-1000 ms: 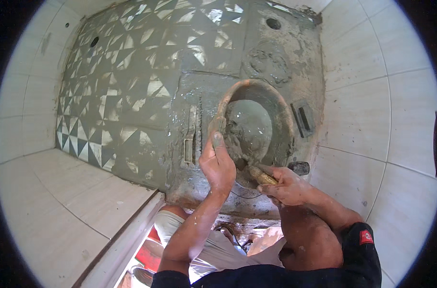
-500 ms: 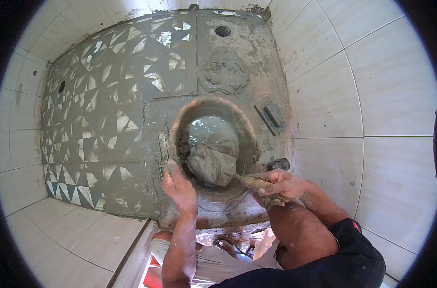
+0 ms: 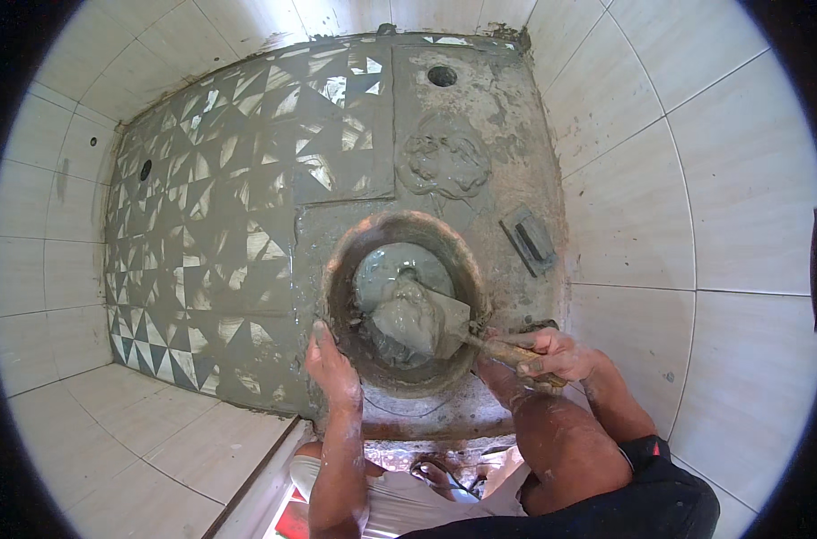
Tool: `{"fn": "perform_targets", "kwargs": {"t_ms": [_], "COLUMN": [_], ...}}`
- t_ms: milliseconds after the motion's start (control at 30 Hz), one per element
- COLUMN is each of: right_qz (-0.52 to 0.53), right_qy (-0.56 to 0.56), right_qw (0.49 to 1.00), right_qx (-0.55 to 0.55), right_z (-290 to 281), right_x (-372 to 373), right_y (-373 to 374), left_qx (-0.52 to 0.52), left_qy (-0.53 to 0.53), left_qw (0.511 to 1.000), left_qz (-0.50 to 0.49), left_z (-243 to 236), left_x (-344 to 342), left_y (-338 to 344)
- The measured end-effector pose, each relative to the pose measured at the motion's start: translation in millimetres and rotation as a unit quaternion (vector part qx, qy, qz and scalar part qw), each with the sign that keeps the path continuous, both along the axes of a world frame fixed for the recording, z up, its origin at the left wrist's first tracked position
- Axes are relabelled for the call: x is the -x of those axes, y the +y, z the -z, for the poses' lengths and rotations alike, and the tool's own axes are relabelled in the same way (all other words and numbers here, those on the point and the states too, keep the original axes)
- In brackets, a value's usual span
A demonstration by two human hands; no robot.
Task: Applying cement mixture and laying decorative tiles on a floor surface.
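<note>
My right hand (image 3: 561, 355) is wrapped round the wooden handle of a trowel (image 3: 454, 325). Wet grey mortar (image 3: 407, 314) lies heaped on its blade, which hangs over a round bucket (image 3: 341, 256) with mortar-smeared walls. Inside the bucket sits a watery grey mix (image 3: 386, 262). My left hand (image 3: 334, 366) is beside the bucket's near left rim, its visible fingers stretched forward along the outer side. I cannot make out whether it touches the rim.
Patterned floor tiles (image 3: 202, 216), smeared with grey grout, cover the left. Beyond the bucket lies a mortar mound (image 3: 443, 157) on rough floor, near a drain hole (image 3: 442, 76). A float (image 3: 528, 239) rests at the right by the tiled wall (image 3: 628, 225). My bent knee (image 3: 570, 458) is near.
The trowel's mortar load has risen a little and stands out more clearly above the mix. My left hand has come closer to the bucket's side. The whole view has shifted slightly.
</note>
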State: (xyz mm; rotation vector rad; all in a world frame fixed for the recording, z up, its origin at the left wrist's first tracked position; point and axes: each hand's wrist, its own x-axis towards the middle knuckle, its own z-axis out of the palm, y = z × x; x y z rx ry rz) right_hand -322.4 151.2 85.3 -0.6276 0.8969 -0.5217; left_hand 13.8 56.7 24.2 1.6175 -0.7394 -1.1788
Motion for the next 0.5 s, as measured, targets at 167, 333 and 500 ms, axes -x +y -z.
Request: {"fn": "perform_targets", "kwargs": {"t_ms": [167, 333, 500], "right_qz": [0.007, 0.102, 0.174], "right_qy": [-0.035, -0.058, -0.060], "right_qw": [0.999, 0.993, 0.981], "right_qx": [-0.022, -0.003, 0.064], "right_z": [-4.5, -17.2, 8.7], "right_x": [3.4, 15.5, 40.9], "right_y": [-4.3, -19.3, -56.4], "left_qx": [0.011, -0.010, 0.015], "left_qy": [-0.007, 0.048, 0.044], "left_qw": [0.999, 0.999, 0.999], "left_qz": [0.030, -0.001, 0.002], "left_z": [-4.6, -7.0, 4.7], "left_x": [-1.7, -0.7, -9.1], "left_y": [1.9, -1.0, 3.0]}}
